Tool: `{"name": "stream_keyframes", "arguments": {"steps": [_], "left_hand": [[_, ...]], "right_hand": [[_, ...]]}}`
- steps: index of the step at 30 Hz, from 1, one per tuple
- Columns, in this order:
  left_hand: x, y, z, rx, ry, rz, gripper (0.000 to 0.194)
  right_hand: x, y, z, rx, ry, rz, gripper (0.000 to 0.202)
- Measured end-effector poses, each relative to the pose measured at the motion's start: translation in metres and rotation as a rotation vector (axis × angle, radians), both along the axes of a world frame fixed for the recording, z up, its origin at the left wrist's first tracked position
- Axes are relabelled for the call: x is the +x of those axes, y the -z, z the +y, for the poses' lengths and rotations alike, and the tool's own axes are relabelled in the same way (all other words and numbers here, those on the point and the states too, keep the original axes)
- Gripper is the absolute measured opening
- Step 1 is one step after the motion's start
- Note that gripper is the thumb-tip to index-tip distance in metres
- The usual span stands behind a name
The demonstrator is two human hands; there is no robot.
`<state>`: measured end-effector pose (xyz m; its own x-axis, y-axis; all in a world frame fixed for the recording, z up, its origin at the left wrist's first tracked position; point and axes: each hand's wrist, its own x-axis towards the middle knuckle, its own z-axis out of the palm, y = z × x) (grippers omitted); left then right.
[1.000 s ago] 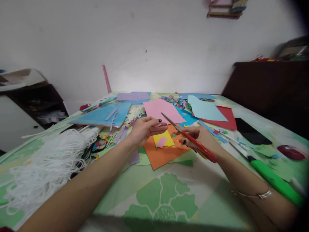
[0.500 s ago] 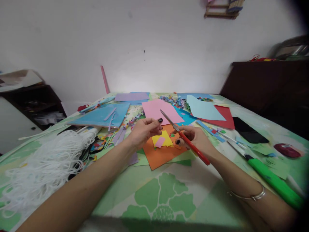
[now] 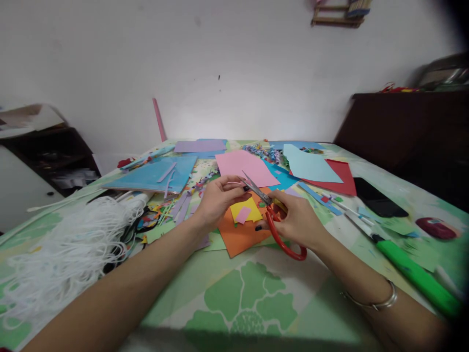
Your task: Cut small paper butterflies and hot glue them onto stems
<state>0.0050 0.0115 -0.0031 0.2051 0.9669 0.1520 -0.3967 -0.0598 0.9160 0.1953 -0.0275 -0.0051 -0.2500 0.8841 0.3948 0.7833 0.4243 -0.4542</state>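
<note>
My right hand (image 3: 298,220) grips a pair of red-handled scissors (image 3: 276,227), one red loop hanging below the fingers. Their metal blades point up and to the left, the tips close to my left fingers. My left hand (image 3: 222,199) is closed in a pinch in front of the blades; whatever small piece is between its fingertips is too hidden to make out. Below both hands lies orange paper (image 3: 234,242), with a yellow piece (image 3: 251,208) and a small pink scrap (image 3: 243,215) on it. Just behind them lies a pink sheet (image 3: 238,164).
White cord (image 3: 69,254) is heaped at the left, near a blue folder (image 3: 154,174) with purple strips. A light blue sheet (image 3: 311,165) overlaps red paper (image 3: 348,178). At the right are a black phone (image 3: 381,198), a green cutter (image 3: 417,278) and a maroon object (image 3: 436,228).
The scissors have turned in my right hand, so a red handle loop now shows below the fingers. The blades have come nearer to my left fingertips, which remain pinched.
</note>
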Motion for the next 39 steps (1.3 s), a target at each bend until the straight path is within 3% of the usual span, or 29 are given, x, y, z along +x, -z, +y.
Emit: {"name": "stream_keyframes", "arguments": {"steps": [17, 39], "left_hand": [[0.0038, 0.0039, -0.0027, -0.028, 0.051, 0.002, 0.019], [0.0001, -0.0005, -0.0007, -0.047, -0.013, 0.005, 0.021]], "right_hand": [[-0.0014, 0.0039, -0.0012, 0.053, 0.037, -0.053, 0.036], [0.0002, 0.0027, -0.0014, 0.091, 0.061, -0.081, 0.041]]}}
